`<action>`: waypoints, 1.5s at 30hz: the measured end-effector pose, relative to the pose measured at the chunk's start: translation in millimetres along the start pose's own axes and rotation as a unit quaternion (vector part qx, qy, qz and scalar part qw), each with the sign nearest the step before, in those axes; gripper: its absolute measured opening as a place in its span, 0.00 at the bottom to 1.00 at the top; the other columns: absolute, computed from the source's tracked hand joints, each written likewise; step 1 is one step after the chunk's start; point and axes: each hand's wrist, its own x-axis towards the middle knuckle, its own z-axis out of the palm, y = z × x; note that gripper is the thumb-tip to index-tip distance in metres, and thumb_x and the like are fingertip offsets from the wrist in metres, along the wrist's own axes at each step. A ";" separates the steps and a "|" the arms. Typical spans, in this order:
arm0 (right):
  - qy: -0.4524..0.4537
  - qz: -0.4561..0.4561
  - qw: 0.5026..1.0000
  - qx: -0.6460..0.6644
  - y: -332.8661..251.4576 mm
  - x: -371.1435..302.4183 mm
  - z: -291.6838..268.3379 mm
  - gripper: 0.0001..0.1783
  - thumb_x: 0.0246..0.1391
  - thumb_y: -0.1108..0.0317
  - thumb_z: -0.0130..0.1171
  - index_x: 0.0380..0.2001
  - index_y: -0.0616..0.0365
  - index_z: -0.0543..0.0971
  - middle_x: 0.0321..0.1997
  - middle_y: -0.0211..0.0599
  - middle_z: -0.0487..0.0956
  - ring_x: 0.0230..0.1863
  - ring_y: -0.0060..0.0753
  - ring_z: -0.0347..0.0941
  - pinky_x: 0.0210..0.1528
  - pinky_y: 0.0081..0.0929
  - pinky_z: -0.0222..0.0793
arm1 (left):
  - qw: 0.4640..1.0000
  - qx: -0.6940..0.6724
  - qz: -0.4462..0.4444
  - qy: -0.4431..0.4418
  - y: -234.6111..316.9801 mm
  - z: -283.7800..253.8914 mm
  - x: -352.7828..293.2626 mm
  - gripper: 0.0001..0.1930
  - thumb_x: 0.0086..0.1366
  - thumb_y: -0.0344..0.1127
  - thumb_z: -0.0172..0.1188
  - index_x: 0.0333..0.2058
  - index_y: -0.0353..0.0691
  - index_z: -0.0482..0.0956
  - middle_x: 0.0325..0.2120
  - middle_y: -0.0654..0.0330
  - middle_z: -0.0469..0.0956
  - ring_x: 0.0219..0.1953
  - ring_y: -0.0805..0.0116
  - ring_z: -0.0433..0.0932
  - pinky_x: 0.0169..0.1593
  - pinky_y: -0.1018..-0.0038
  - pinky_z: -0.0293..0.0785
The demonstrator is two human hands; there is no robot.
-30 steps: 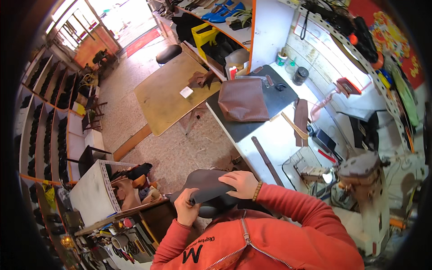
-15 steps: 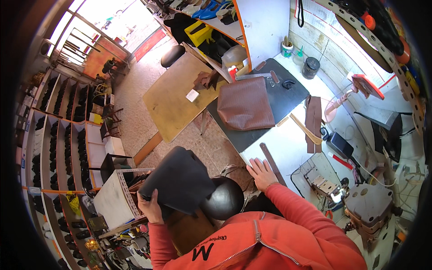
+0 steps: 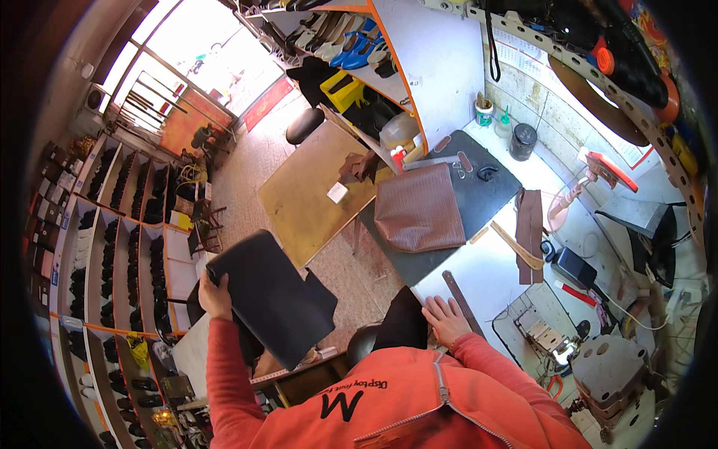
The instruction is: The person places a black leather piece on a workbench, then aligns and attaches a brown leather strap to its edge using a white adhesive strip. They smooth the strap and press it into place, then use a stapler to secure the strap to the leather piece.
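Head view. Directions are read from the centre of the picture.

Placement. The black sheet point(image 3: 273, 295) is at 8 o'clock, above the floor and clear of the white worktop point(image 3: 490, 262). It is held by one edge, probably because a single-edge hold lets the broad panel hang out without being creased. The brown bag point(image 3: 419, 208) lies toward 3 o'clock, mostly on the black mat point(image 3: 488, 198); the mat presumably protects both bag and worktop. The brown strip point(image 3: 458, 294) lies at 4 o'clock near the worktop's edge, apparently kept within reach. The yellow table point(image 3: 299, 202) at 10 o'clock carries brown scraps point(image 3: 357, 167) and a small white block point(image 3: 337, 193).

Hands. The left hand point(image 3: 215, 295), at 8 o'clock, is closed on the sheet's outer edge, thumb on the upper face; the fingers underneath are hidden. The right hand point(image 3: 446, 320), between 4 and 5 o'clock, is flat, palm down, fingers extended and slightly parted. It rests at the worktop's edge, likely for support, and grips nothing visible. Contact with the strip cannot be determined.
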 end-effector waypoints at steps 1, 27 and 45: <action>-0.017 -0.006 0.998 -0.062 0.5 1.3 0.1 0.32 0.57 0.60 0.56 0.65 0.47 0.67 0.74 0.38 0.57 0.75 0.44 0.51 0.73 0.53 0.45 | 0.998 0.014 0.040 0.035 -3.0 9.1 26.2 0.23 0.56 0.34 0.69 0.50 0.37 0.75 0.41 0.50 0.80 0.45 0.46 0.79 0.47 0.61 0.75; -0.120 0.047 0.987 -0.098 -9.1 27.9 35.9 0.33 0.57 0.41 0.47 0.65 0.34 0.71 0.65 0.45 0.69 0.65 0.54 0.63 0.64 0.69 0.51 | 0.938 -0.175 0.298 0.043 127.0 618.5 190.9 0.15 0.55 0.30 0.62 0.43 0.41 0.75 0.43 0.53 0.73 0.46 0.52 0.73 0.46 0.61 0.77; -0.027 0.052 0.974 -0.221 -23.5 38.8 36.5 0.24 0.37 0.52 0.66 0.44 0.24 0.81 0.53 0.36 0.70 0.56 0.49 0.66 0.64 0.59 0.57 | 0.913 0.031 0.333 -0.234 135.4 697.6 135.6 0.16 0.61 0.44 0.62 0.40 0.38 0.79 0.45 0.53 0.77 0.49 0.54 0.77 0.43 0.66 0.81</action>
